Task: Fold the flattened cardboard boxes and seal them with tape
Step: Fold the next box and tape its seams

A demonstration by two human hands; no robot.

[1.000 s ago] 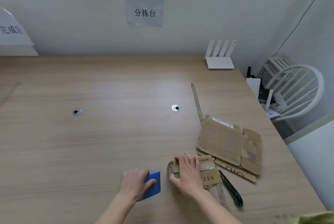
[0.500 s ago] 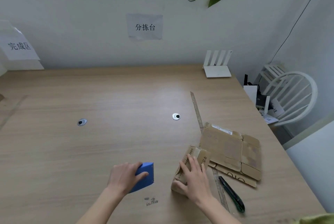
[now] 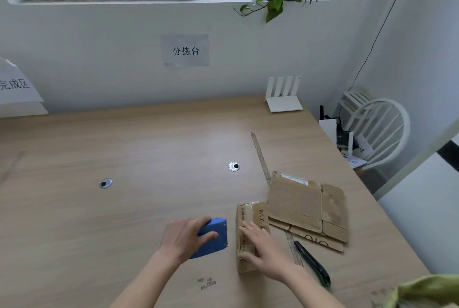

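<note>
A small folded cardboard box (image 3: 251,215) with printed characters stands on the wooden table (image 3: 149,153) near the front. My right hand (image 3: 264,250) lies on top of it, fingers spread and bent over its upper face and left side. Just left of the box, my left hand (image 3: 185,238) grips a blue tape dispenser (image 3: 216,235) resting on the table. A stack of flattened cardboard boxes (image 3: 306,205) lies to the right of the folded box.
A dark green utility knife (image 3: 314,264) and a long ruler (image 3: 263,163) lie right of the box. A white router (image 3: 283,98) stands at the back right corner. A white chair (image 3: 377,131) stands beyond the right edge. Two cable grommets (image 3: 234,166) sit mid-table.
The box has been turned from lying crosswise to pointing away from me, and my right hand now rests along its top. The left hand with the blue dispenser has closed in on the box.
</note>
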